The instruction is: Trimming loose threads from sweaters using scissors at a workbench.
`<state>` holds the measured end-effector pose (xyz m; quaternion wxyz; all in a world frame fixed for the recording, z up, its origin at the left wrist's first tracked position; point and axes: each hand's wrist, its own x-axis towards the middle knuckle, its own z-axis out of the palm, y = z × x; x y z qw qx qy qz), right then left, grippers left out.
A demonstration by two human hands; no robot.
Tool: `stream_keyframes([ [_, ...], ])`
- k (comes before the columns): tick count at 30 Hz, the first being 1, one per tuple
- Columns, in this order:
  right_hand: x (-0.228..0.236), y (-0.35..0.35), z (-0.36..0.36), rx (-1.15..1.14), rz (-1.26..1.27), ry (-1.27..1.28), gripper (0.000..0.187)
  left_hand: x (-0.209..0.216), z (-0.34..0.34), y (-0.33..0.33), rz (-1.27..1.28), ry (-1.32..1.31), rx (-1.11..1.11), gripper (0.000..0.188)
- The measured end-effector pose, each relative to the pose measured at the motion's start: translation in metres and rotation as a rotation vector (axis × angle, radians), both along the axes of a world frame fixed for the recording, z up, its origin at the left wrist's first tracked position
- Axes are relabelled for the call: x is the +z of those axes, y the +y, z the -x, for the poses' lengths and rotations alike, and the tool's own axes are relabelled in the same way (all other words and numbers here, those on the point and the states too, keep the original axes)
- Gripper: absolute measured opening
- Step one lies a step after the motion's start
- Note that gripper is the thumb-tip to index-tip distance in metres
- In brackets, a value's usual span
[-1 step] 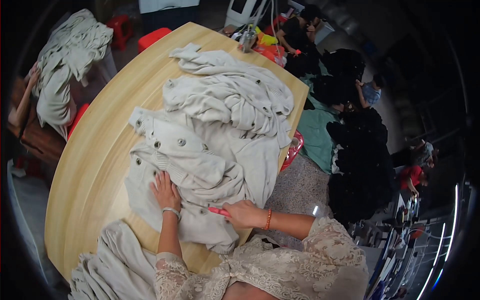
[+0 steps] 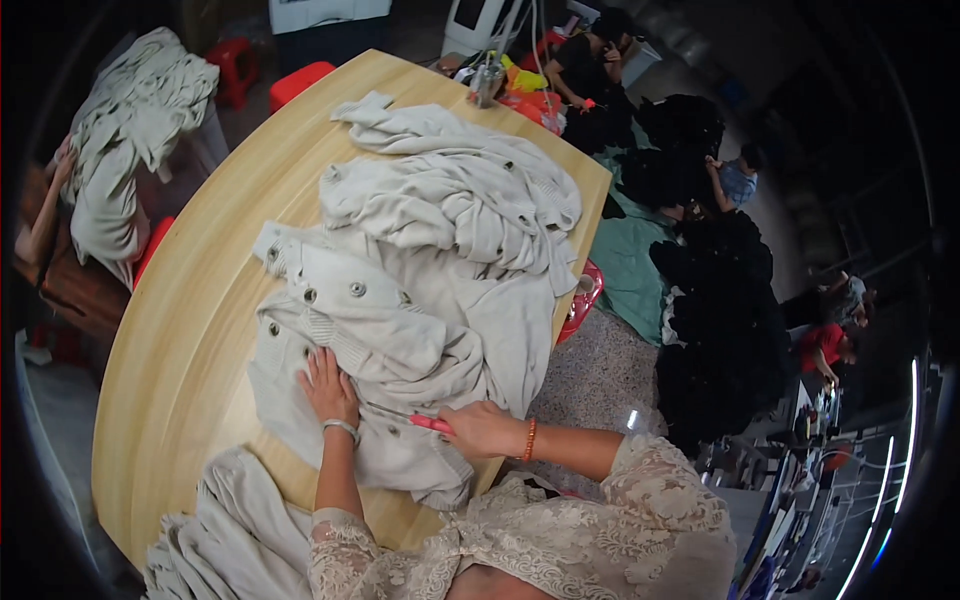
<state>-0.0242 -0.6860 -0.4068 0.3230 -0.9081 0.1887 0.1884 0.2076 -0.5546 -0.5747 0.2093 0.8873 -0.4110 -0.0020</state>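
Observation:
A pale grey knit cardigan (image 2: 385, 452) with dark round buttons lies near me on the wooden table. My left hand (image 2: 329, 390) rests flat on it, fingers stretched out. In my right hand (image 2: 482, 431) is a tool with a pinkish-red handle (image 2: 429, 424); its thin metal shaft (image 2: 388, 409) points left across the knit towards my left wrist. I cannot make out the tip. Just beyond my hands is a folded cardigan part with ribbed edges and buttons (image 2: 357, 290). More pale knit garments (image 2: 430, 205) are heaped farther back.
The curved wooden table (image 2: 175, 330) carries another pale garment (image 2: 235, 530) at lower left. At far left, a person's arm touches a pale garment pile (image 2: 135, 130). Red stools (image 2: 300, 82) stand behind. Black garments (image 2: 715, 330) and several people are at right.
The whole view has shifted very slightly. The tool's shaft shows a little more plainly over the cardigan; both hands stay almost where they were.

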Motion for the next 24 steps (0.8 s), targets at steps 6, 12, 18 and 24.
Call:
stream_keyframes([
  [6, -0.027, 0.007, -0.060, -0.085, 0.073, -0.262, 0.021, -0.007, 0.003, 0.003, -0.043, 0.013, -0.012, 0.063],
  [12, -0.019, -0.007, 0.001, -0.203, 0.124, -0.310, 0.025, 0.003, -0.007, 0.004, 0.154, 0.043, -0.010, 0.056],
  [18, -0.008, -0.013, 0.058, -0.147, 0.172, -0.165, 0.027, 0.049, 0.076, 0.024, 0.412, 0.170, -0.144, 0.050],
  [24, 0.003, 0.009, 0.087, -0.025, 0.175, -0.180, 0.026, 0.036, 0.129, 0.040, 0.449, 0.224, -0.119, 0.049],
])
